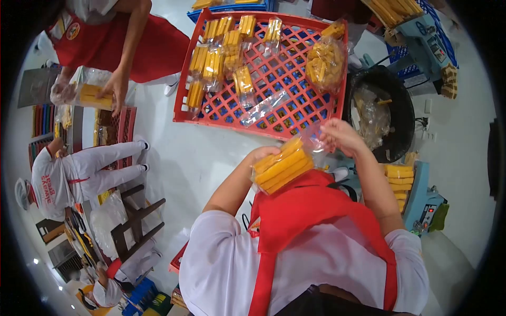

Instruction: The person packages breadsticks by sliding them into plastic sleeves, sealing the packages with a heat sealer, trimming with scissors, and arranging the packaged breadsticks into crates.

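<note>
In front of my red apron I hold a clear plastic bag of yellow sticks (282, 167), tilted up to the right. My left hand (264, 154) wraps round the bag's left side, its fingers partly hidden behind it. My right hand (340, 138) pinches the loose open-looking end of the plastic at the upper right. Just beyond my hands is a red slatted crate (311, 113) with several more bags of yellow sticks (213, 64) at its left. A flat clear plastic bag (265, 108) lies on the near part of its grid.
A larger bag of yellow pieces (324, 63) sits at the crate's right. Beside it stands a black bin (398, 95) with crumpled plastic. Blue-grey machines (429, 208) are on the right. At upper left a co-worker's hand (117, 89) holds another bag; another person (79, 176) stands further left.
</note>
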Tool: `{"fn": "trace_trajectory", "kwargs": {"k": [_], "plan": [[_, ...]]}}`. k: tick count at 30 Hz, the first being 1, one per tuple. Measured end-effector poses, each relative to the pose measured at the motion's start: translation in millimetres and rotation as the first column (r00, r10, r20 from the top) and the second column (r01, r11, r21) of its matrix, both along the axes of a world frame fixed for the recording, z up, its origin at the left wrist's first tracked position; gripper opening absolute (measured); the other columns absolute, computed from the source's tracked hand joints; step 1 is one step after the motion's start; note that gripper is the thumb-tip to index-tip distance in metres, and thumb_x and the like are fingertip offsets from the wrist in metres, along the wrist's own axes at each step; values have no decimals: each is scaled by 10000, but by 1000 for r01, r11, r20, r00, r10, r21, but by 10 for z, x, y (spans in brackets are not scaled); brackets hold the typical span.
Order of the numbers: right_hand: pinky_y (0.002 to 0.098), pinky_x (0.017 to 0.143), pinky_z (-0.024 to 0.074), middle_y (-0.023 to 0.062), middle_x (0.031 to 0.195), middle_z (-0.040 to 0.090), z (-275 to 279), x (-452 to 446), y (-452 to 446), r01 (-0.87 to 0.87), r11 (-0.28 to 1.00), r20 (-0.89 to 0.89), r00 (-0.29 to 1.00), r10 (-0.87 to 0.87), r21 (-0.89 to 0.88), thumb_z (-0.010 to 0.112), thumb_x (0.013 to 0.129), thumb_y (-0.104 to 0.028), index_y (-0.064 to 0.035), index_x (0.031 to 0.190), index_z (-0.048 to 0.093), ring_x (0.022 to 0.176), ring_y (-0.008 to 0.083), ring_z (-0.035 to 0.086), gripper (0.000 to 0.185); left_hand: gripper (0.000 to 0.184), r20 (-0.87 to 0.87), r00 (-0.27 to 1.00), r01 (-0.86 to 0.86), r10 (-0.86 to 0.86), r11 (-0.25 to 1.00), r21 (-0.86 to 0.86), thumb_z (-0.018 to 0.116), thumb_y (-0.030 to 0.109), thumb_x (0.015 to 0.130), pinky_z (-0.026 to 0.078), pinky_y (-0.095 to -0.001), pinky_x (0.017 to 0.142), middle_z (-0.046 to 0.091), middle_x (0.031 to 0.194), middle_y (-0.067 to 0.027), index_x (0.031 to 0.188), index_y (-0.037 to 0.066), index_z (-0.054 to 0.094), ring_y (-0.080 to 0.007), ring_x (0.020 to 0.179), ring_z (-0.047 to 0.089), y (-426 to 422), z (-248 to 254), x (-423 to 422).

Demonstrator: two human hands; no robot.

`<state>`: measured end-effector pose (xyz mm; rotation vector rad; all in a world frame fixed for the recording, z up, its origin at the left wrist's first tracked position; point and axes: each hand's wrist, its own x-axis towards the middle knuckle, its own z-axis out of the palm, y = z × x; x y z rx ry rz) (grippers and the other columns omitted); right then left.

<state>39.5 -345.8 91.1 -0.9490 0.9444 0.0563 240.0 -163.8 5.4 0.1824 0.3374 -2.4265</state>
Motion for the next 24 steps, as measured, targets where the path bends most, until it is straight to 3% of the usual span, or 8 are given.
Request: {"fn": "trace_trajectory", "kwargs": {"k": [9,10,13,15,17,20,22,24], "plan": [[225,492,477,72,689,590,-467,-8,189,-130,937,118,988,96,325,599,738,-43,-31,852,492,540,130,582,157,502,24,1000,-7,3,987,161,544,210,739,394,-360,886,509,1118,-185,1186,19,418,-245,1003,523,-234,-352,271],[214,489,473,66,695,591,-522,19,195,-79,941,169,985,24,328,588,743,-38,-35,836,503,533,121,578,126,448,328,944,-69,33,993,99,546,208,744,416,-348,840,532,1059,-167,1139,22,449,-230,951,537,-350,-516,334],[220,514,478,51,689,568,-702,67,282,180,912,97,968,-231,369,579,753,-36,-41,831,499,570,121,573,112,184,910,403,-338,96,940,50,548,203,758,450,-273,564,539,734,-60,869,57,528,-148,645,532,-399,-1924,751],[222,527,481,43,686,557,-849,27,354,314,873,41,935,-353,374,575,759,-35,-43,828,496,588,122,570,105,194,966,99,-773,240,630,-77,533,215,784,308,-231,344,370,506,42,644,124,434,-79,385,350,-451,-2388,1046],[229,562,481,43,696,543,-1096,-57,427,551,782,-19,821,-571,290,557,775,-37,-54,833,492,633,135,567,88,293,984,145,-938,106,330,103,552,359,795,384,-252,467,452,638,-9,684,105,458,-115,573,457,-764,-2059,1154],[236,579,480,55,718,548,-1395,-194,581,700,697,-56,711,-701,156,540,790,-45,-53,845,487,650,148,570,77,303,920,381,-909,96,220,353,564,379,785,413,-301,612,491,729,-34,803,83,508,-143,671,477,-1012,-2138,1235],[237,580,482,60,727,549,-1612,-303,716,719,677,-98,694,-714,158,537,793,-48,-52,850,484,652,151,571,79,342,917,381,-916,116,179,358,562,377,788,401,-355,709,517,774,-32,948,78,520,-152,697,495,-1079,-2512,1275],[238,581,484,65,735,550,-1721,-409,807,733,662,-142,680,-719,161,534,795,-51,-51,855,481,654,154,572,80,296,963,167,-974,211,189,128,559,335,798,418,-340,687,528,795,-25,963,91,530,-158,705,507,-1060,-2626,1267]]}}
